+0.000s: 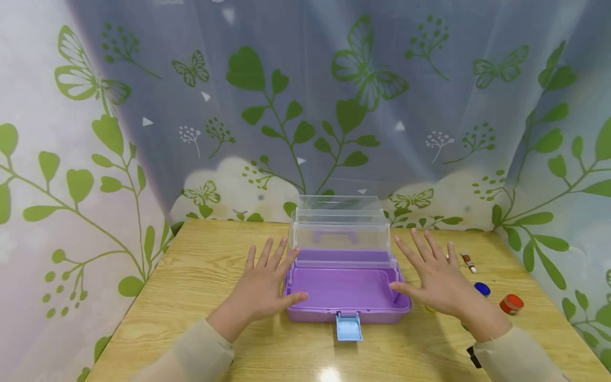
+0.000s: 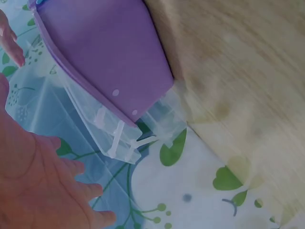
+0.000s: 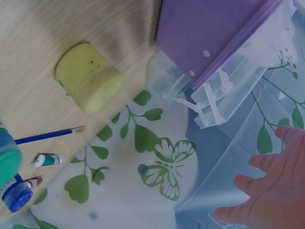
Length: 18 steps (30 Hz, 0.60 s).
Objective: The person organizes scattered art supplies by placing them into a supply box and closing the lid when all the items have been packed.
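Note:
A purple plastic storage box [image 1: 334,289] sits on the table with its top raised. Its clear lid and tray section [image 1: 341,236] stand up at the back, and a light blue latch [image 1: 349,328] hangs down in front. My left hand [image 1: 262,286] is held beside the box's left side, fingers spread and holding nothing. Over the right side, my right hand [image 1: 436,278] is likewise spread with nothing in it. Whether either hand touches the box I cannot tell. Both palms [image 2: 38,176] appear in the wrist views, apart from the box walls.
Right of the box lie a red-lidded jar [image 1: 512,304], a blue-lidded jar [image 1: 482,289] and a small tube [image 1: 469,262]. The right wrist view also has a yellow jar [image 3: 88,78], a green jar [image 3: 8,160] and a blue-handled paintbrush [image 3: 47,136]. Patterned curtains [image 1: 305,132] surround the table.

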{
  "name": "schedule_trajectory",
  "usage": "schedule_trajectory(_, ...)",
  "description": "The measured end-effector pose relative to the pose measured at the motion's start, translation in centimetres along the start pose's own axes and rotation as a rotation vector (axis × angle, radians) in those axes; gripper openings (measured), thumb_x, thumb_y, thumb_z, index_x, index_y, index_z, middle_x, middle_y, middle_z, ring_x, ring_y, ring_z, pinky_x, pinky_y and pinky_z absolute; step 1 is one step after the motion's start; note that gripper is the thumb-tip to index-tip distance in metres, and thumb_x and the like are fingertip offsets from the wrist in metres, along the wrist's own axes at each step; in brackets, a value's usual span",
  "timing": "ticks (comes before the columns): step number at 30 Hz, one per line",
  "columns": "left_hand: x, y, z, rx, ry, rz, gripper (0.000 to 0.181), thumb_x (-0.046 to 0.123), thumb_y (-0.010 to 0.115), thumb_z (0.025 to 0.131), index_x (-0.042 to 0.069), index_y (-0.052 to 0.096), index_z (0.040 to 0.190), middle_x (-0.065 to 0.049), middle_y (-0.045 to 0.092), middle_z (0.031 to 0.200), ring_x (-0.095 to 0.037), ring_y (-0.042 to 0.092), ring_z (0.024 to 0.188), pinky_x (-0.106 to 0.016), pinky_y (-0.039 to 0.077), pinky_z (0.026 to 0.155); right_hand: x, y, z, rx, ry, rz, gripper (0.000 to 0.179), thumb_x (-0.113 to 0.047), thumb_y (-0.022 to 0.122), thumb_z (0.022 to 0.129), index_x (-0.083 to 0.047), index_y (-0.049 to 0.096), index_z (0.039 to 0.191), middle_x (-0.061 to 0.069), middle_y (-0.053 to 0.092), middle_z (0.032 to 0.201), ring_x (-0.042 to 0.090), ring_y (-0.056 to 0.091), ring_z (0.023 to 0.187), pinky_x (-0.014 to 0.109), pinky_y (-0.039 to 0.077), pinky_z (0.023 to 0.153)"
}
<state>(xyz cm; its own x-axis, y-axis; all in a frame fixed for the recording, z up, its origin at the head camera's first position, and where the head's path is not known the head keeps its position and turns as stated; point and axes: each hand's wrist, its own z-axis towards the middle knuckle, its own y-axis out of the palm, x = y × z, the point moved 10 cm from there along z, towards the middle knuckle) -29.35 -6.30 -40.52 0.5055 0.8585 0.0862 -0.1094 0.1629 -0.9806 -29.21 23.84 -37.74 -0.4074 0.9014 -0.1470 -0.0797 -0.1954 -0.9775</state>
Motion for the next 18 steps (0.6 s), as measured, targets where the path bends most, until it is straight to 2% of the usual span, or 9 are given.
schedule_trajectory(8, -0.1, 1.1, -0.3, -0.015, -0.011, -0.011, 0.099, 0.081, 0.040, 0.088, 0.021, 0.014, 0.162, -0.009, 0.000, 0.165, -0.038, -0.003, 0.150, -0.064, -0.005, 0.117, 0.6, 0.8, -0.5, -0.003, 0.019, 0.014, 0.094, -0.065, 0.056, 0.092, -0.029, 0.004, 0.163, 0.016, -0.006, 0.167, 0.045, -0.007, 0.150, 0.076, -0.011, 0.108)
schedule_trajectory(13, -0.2, 1.9, -0.4, -0.026, -0.022, 0.013, 0.100, 0.083, 0.038, 0.088, 0.021, 0.014, 0.162, -0.010, 0.002, 0.166, -0.038, -0.001, 0.151, -0.065, -0.001, 0.118, 1.0, 1.1, -0.9, -0.001, 0.028, 0.010, 0.094, -0.065, 0.056, 0.092, -0.027, 0.007, 0.163, 0.018, -0.004, 0.167, 0.047, -0.004, 0.150, 0.076, -0.010, 0.108)
schedule_trajectory(18, -0.1, 2.5, -0.6, -0.036, -0.039, -0.025, 0.099, 0.080, 0.043, 0.088, 0.021, 0.016, 0.162, -0.009, 0.002, 0.167, -0.038, -0.002, 0.151, -0.063, -0.005, 0.118, 1.4, 1.4, -1.4, -0.011, 0.043, 0.020, 0.094, -0.065, 0.055, 0.093, -0.026, 0.007, 0.163, 0.019, -0.004, 0.167, 0.047, -0.005, 0.150, 0.075, -0.013, 0.108)
